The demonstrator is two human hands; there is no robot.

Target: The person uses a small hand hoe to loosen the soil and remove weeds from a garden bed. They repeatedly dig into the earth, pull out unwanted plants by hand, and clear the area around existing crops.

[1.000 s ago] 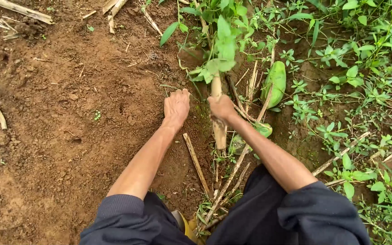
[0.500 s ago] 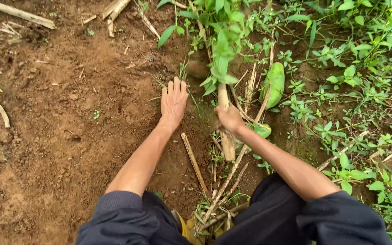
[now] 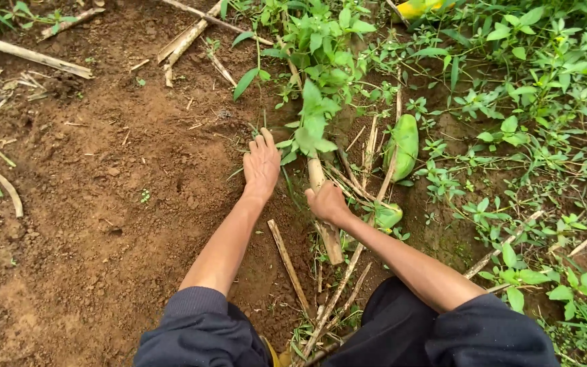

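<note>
— At centre frame, what changed?
— Left hand [image 3: 261,165], a fist on the soil a second ago, now lies flat, fingers spread, released. Right hand [image 3: 327,202] still grasps the pale stalk [image 3: 326,231] just right of centre.
— Anything hidden?
— Leaves [image 3: 312,129] cover the stalk's top; right fingers curl out of sight.

— Any packages, labels, signs or screens here?
— None in view. Only bare brown soil, dry sticks and green weeds, nothing wrapped, printed or lit.
— Anything that could pass for a wrapper?
— Just a small yellow shape [image 3: 421,8] at the top edge, half hidden by leaves; too little showing to tell its kind.
</note>
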